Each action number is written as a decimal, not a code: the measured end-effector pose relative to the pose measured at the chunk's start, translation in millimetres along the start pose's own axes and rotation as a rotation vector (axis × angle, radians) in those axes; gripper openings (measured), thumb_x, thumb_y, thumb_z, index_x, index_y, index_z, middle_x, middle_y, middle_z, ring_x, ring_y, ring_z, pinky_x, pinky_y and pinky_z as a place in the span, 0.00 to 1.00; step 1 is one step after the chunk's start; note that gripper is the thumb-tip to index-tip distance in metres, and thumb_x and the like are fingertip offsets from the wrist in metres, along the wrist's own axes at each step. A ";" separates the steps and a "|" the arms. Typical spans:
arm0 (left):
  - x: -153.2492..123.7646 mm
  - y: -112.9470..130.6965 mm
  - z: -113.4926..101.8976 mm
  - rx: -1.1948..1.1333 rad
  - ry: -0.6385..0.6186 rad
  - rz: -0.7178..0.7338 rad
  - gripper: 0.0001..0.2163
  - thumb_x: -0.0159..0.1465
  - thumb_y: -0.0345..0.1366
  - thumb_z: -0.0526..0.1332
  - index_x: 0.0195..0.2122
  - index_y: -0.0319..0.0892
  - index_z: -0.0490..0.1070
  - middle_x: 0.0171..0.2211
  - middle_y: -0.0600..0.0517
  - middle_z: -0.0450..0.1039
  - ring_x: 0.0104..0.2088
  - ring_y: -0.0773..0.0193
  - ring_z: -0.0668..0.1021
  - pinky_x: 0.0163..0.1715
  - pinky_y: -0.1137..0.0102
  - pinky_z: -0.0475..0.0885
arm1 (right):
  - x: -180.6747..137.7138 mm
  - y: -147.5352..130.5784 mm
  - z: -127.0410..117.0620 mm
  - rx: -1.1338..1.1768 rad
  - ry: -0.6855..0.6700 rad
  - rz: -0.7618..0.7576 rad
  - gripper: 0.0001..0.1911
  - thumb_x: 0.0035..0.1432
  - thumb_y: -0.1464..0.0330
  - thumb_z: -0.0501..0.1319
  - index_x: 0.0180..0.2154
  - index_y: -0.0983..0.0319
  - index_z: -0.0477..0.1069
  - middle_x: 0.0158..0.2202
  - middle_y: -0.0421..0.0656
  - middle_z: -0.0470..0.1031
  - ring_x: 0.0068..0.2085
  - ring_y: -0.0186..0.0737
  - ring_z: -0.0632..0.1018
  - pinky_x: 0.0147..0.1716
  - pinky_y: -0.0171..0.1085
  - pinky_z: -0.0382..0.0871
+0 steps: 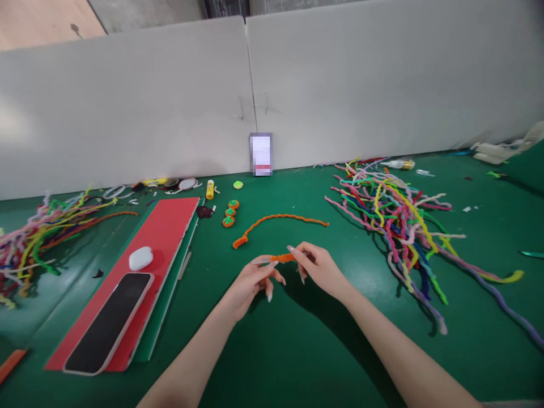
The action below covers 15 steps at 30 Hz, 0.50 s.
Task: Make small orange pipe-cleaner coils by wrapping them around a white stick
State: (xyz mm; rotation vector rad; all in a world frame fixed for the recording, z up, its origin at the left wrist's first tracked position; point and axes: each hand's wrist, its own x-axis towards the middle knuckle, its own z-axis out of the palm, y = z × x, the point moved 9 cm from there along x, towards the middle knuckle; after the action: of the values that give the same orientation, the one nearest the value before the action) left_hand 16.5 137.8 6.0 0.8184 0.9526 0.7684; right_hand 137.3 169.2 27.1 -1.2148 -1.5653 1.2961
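Between my two hands is a short orange pipe cleaner piece (282, 258), held level just above the green table. My left hand (250, 283) pinches its left end between thumb and forefinger, the other fingers curled loosely below. The right end sits in the fingertips of my right hand (317, 265). Beyond my hands, a long orange pipe cleaner (280, 216) lies in an arc, its left end coiled into a thick roll (240, 242). Behind that, three orange rounds with green tops (230, 213) stand in a row, and one small green round (238, 185) lies farther back.
Piles of coloured pipe cleaners lie at right (399, 221) and left (38, 243). A black phone (109, 323) and white earbud case (140, 258) rest on a red board (170, 226). A glue stick (209, 189) and a propped screen (260, 154) stand near the white partition (170, 107).
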 end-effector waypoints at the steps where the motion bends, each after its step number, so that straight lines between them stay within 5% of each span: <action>1: 0.1 -0.2 -0.7 -0.011 0.004 -0.002 0.13 0.59 0.40 0.58 0.41 0.38 0.62 0.26 0.51 0.72 0.16 0.75 0.67 0.15 0.77 0.62 | -0.2 -0.3 -0.1 -0.003 0.003 0.000 0.17 0.56 0.55 0.53 0.25 0.61 0.62 0.13 0.34 0.62 0.15 0.29 0.66 0.17 0.29 0.60; 15: -2.6 -3.0 -2.8 0.083 0.016 0.000 0.12 0.56 0.39 0.61 0.38 0.38 0.65 0.39 0.43 0.74 0.21 0.71 0.72 0.28 0.71 0.67 | -1.0 2.4 -4.9 -0.076 0.049 0.003 0.21 0.58 0.54 0.50 0.21 0.61 0.57 0.12 0.33 0.56 0.14 0.29 0.64 0.16 0.29 0.56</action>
State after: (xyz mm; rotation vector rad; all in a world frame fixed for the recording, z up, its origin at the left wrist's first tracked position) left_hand 13.6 134.9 3.5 0.8861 1.0038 0.7402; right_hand 142.7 169.6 25.7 -1.2867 -1.5901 1.2094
